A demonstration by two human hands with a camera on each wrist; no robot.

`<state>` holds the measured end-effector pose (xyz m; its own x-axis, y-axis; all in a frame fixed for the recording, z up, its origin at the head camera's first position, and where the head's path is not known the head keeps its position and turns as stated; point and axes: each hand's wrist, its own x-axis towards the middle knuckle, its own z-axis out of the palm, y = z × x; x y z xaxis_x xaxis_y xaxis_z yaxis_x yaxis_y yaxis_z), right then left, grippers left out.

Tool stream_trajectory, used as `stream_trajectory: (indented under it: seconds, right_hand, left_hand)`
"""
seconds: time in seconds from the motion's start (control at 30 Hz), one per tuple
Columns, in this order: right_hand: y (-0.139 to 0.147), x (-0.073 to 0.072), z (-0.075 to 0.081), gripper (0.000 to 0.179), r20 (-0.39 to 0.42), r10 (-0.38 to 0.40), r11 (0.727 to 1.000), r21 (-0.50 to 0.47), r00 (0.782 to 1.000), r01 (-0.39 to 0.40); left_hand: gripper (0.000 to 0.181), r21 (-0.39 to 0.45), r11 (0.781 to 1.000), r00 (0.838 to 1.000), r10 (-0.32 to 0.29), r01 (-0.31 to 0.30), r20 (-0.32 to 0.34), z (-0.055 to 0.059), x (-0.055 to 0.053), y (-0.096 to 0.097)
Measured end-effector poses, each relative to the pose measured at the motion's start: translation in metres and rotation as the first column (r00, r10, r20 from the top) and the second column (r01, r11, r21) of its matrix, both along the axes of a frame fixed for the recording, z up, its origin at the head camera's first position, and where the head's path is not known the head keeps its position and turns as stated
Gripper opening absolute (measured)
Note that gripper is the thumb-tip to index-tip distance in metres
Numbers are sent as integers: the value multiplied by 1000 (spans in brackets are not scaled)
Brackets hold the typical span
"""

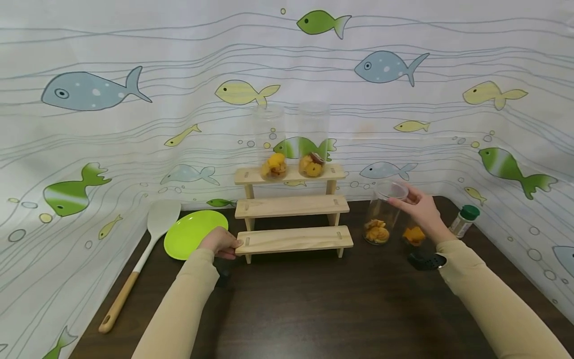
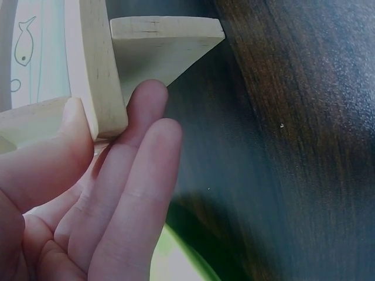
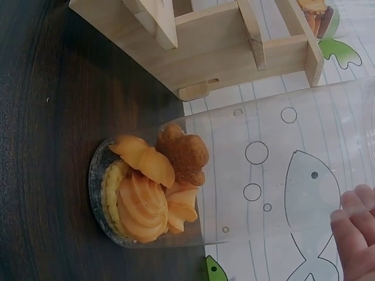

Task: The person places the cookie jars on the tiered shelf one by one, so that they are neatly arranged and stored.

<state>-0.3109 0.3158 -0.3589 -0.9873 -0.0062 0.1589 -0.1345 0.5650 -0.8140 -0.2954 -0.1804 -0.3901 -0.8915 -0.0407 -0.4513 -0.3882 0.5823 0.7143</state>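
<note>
My left hand [image 1: 219,242] pinches the left end of the lowest step of a three-tier wooden stand [image 1: 293,239]. Up close in the left wrist view, the thumb lies over the step's edge [image 2: 98,64] and fingers are beneath it. To the right of the stand, my right hand [image 1: 419,207] holds a tall clear jar [image 1: 386,209] near its rim. Several cookies [image 3: 143,205] lie at the bottom of this jar. The jar leans slightly; I cannot tell whether its base touches the table. Two similar cookie jars [image 1: 273,144] [image 1: 314,139] stand on the top step.
A lime-green plate [image 1: 193,232] lies left of the stand, beside a long spatula [image 1: 141,262] with a wooden handle. At the right, an orange item [image 1: 413,235] sits behind my right wrist, near a green-capped shaker bottle [image 1: 465,221]. Fish-patterned sheeting [image 1: 179,55] surrounds the dark table [image 1: 291,309].
</note>
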Motion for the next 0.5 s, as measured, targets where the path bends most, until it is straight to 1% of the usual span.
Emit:
stream_trajectory:
  seconds: [0.23,0.33,0.5]
  right_hand:
    - [-5,3,0,74,-13,-23,999,-39,1000,22]
    - [-6,4,1,73,-25,-34,999,-41,999,33]
    - [-9,4,4,70,-47,-30,997,-74,998,27]
  left_hand:
    - [31,10,1000,1000,4,-4,-7,1,1,0]
    - [31,8,1000,1000,2,-2,-8,1,2,0]
    - [31,14,1000,1000,10,-10,-6,3,3,0]
